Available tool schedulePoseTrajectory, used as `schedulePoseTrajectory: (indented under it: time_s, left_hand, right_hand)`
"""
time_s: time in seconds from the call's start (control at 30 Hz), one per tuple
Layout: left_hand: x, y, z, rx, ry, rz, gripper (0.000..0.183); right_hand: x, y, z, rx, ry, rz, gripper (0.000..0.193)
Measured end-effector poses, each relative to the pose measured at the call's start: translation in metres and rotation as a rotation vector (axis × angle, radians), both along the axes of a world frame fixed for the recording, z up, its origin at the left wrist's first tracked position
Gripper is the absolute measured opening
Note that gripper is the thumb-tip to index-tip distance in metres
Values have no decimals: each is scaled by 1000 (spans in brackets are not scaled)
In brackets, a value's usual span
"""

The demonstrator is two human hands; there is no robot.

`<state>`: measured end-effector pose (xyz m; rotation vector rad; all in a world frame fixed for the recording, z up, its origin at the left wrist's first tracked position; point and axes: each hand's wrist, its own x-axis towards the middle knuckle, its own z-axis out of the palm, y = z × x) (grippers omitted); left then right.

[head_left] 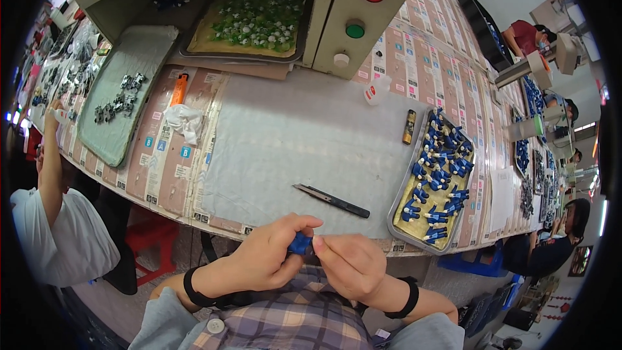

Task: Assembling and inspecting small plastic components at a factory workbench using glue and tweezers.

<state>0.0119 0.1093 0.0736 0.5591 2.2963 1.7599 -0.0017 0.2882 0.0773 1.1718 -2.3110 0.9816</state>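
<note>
I hold a little blue piece between both my hands, close to my tummy, just off the counter edge. My left hand fingers pinch it tight. My right hand fingers pinch its other side. A black knife lies near.

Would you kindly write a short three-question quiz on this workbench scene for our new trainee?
1. True or false: both hands hold the blue part.
2. What lies on the mat just beyond the hands: A) lighter, B) knife, C) bottle?
3. Which side of the mat is the tray of blue parts on?

Key:
1. True: left hand and right hand pinch it.
2. B, the knife.
3. Right.
</note>
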Motion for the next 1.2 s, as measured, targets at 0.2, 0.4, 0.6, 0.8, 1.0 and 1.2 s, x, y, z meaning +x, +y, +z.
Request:
schedulePoseTrajectory:
  time_s: [0.2,0.4,0.6,0.8,1.0,1.2]
  left_hand:
    - [-2,-1,-1,-54,95,-10,54]
    - [-11,-9,-19,-103,318,3,65]
    - [-10,-1,-31,-93,496,81,74]
    - [-11,-4,-29,-30,479,-12,82]
    - [-9,0,-31,265,250,-50,91]
    - [-10,0,-36,344,174,-130,86]
  right_hand:
    - [1,0,-3,-24,-12,-5,31]
    - [-1,3,-2,-87,-265,-50,26]
    - [-6,11,-12,-775,-1641,37,17]
    - [-2,9,-17,-816,-1738,171,12]
    - [-5,4,8,-252,-1071,83,11]
    - [0,1,9,-62,-597,78,15]
